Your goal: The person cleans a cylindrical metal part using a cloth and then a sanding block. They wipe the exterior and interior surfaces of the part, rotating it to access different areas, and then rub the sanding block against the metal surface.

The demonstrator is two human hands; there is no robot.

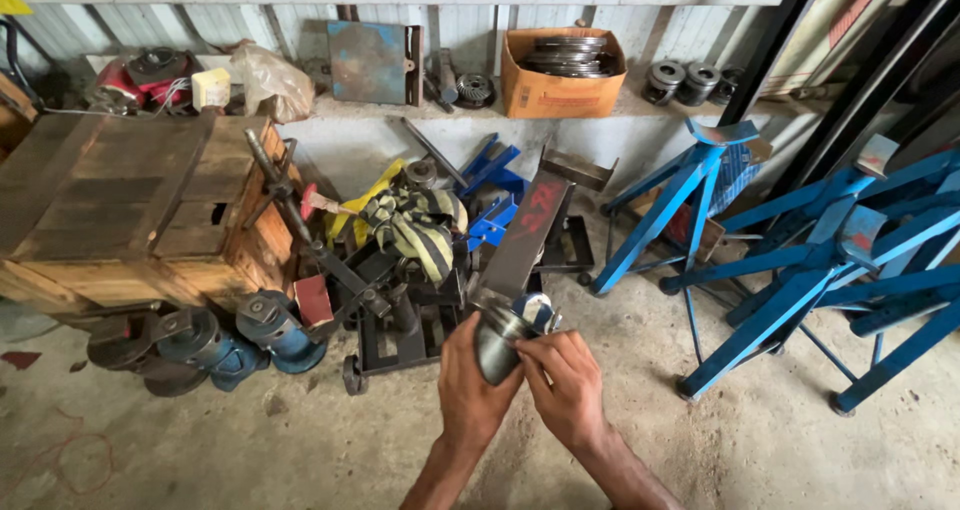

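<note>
Metal cylinder point(497, 343) apparently clasped between both hands' fingers point(540, 355).

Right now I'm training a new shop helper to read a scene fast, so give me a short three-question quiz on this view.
1. True or false: both the left hand and the right hand are on the grey metal cylinder.
2. What stands at the right of the floor? A) blue metal stands B) red plastic chairs C) white buckets
3. Fill in: on the shelf, the metal rings lie in a ____ box.

Key: 1 true. 2 A. 3 cardboard.
</note>
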